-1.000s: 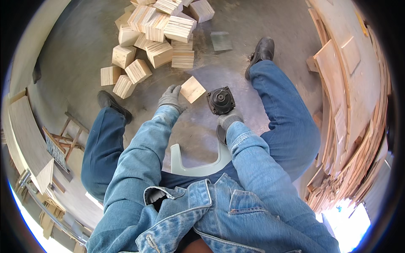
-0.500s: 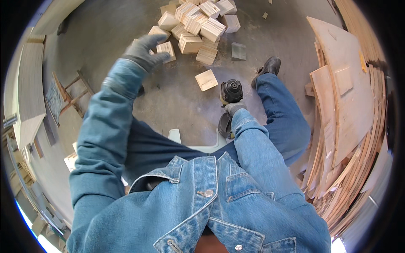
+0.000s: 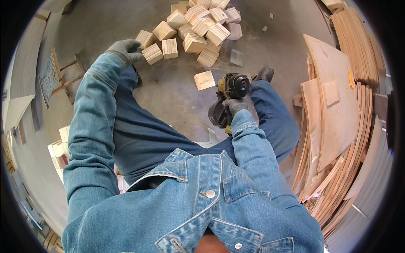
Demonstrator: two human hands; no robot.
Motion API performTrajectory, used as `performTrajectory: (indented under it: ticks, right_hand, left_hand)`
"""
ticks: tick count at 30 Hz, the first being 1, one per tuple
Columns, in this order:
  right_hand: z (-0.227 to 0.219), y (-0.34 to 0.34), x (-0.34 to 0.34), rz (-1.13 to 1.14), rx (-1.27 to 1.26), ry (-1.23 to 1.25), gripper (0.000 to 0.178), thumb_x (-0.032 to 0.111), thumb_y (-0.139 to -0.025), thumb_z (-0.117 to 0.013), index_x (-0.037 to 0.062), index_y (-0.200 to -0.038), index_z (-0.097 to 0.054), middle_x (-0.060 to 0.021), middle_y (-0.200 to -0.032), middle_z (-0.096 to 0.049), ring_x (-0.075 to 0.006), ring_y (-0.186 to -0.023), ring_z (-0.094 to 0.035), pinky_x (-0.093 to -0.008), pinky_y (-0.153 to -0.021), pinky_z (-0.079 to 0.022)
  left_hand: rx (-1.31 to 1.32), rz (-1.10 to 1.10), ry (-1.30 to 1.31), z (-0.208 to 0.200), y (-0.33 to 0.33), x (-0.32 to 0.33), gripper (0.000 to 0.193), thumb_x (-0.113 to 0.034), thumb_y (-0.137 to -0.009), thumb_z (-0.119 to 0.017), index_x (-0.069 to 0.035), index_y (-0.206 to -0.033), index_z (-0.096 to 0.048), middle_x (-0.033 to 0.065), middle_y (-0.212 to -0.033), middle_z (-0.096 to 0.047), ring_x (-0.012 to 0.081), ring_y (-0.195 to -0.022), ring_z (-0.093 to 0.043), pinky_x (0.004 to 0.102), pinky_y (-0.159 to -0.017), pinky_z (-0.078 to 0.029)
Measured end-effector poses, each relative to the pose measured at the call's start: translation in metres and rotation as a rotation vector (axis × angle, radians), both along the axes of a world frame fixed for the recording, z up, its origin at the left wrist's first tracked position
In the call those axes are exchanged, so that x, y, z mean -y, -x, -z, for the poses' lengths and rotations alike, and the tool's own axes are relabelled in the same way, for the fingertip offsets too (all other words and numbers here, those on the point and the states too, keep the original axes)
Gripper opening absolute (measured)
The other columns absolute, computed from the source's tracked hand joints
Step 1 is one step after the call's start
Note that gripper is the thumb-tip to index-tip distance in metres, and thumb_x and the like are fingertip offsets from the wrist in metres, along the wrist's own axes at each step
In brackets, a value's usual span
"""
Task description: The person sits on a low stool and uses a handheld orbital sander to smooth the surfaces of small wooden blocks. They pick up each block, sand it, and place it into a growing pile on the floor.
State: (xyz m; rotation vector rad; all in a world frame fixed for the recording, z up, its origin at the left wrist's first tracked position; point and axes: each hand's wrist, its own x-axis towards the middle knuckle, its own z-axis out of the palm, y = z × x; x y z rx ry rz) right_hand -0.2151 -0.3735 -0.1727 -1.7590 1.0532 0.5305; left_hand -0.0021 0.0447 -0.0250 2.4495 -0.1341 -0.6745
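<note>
My right hand (image 3: 234,106), in a grey glove, is wrapped round the handle of a black and yellow-green coil nailer (image 3: 231,86). The nailer's round drum hangs on its left side, above the floor between my legs. My left hand (image 3: 125,51), also gloved, hovers over my left knee with thumb and fingers apart and nothing between them. Just right of its fingertips stands a block of stacked plywood squares (image 3: 152,54). In front of the nailer, a single pale wooden square (image 3: 204,80) lies flat on the floor.
More layered blocks (image 3: 198,29) are heaped ahead. A grey square piece (image 3: 236,57) lies beside them. Plywood sheets (image 3: 337,105) and long boards lean at my right. On the left are a wooden frame (image 3: 63,80) and a pile of pale blocks (image 3: 59,152).
My left hand has drawn left, its fingers now less stretched. The nailer has turned and come up nearer to me in my right hand. A block near my left hand now shows fully.
</note>
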Motion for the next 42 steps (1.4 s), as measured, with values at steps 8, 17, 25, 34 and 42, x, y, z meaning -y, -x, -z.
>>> performTrajectory:
  ticks: [8, 17, 25, 34, 42]
  right_hand:
    - [-0.016, -0.019, -0.042, -0.123, 0.078, -0.033, 0.022, -0.002, -0.068, -0.08, -0.0012, -0.088, -0.072, -0.0095, -0.07, -0.069, -0.0207, -0.054, -0.063, -0.0353, -0.051, -0.05]
    - [-0.006, -0.032, -0.049, -0.182, 0.076, 0.003, 0.028, 0.001, -0.069, -0.079, 0.0007, -0.095, -0.07, -0.0075, -0.073, -0.069, -0.0212, -0.056, -0.064, -0.0346, -0.052, -0.052]
    - [0.012, -0.036, -0.044, -0.26, 0.037, 0.126, 0.026, 0.01, -0.069, -0.08, 0.0038, -0.094, -0.074, -0.0094, -0.075, -0.072, -0.0205, -0.063, -0.07, -0.0346, -0.06, -0.056]
    - [-0.005, -0.017, 0.005, -0.027, -0.077, 0.156, 0.024, 0.009, -0.066, -0.079, 0.0009, -0.087, -0.073, -0.0095, -0.072, -0.072, -0.0222, -0.061, -0.069, -0.0358, -0.061, -0.056]
    - [0.09, 0.023, 0.022, 0.279, -0.244, 0.106, 0.018, -0.001, -0.063, -0.078, -0.0006, -0.078, -0.07, -0.0105, -0.062, -0.065, -0.0239, -0.043, -0.056, -0.039, -0.043, -0.046]
  left_hand:
    - [-0.004, 0.055, -0.084, -0.003, -0.009, -0.003, 0.068, -0.033, -0.084, -0.083, -0.005, -0.14, -0.058, 0.0146, -0.128, -0.069, 0.0286, -0.12, -0.065, 0.0375, -0.106, -0.049]
    - [-0.014, 0.015, -0.114, -0.01, -0.004, -0.003, 0.069, -0.034, -0.084, -0.083, -0.007, -0.142, -0.057, 0.0144, -0.13, -0.068, 0.0305, -0.121, -0.064, 0.0384, -0.107, -0.049]
    - [-0.039, 0.055, -0.173, -0.008, -0.007, -0.002, 0.067, -0.032, -0.085, -0.081, -0.009, -0.142, -0.057, 0.0136, -0.131, -0.068, 0.0294, -0.123, -0.063, 0.0388, -0.108, -0.049]
    - [-0.016, 0.112, -0.153, 0.0, -0.018, 0.013, 0.064, -0.036, -0.085, -0.079, -0.011, -0.141, -0.059, 0.0126, -0.129, -0.069, 0.0296, -0.122, -0.064, 0.0394, -0.107, -0.049]
    - [-0.041, 0.163, -0.183, 0.008, -0.025, 0.027, 0.062, -0.034, -0.084, -0.08, -0.009, -0.137, -0.062, 0.0134, -0.124, -0.071, 0.0296, -0.117, -0.066, 0.039, -0.104, -0.05]
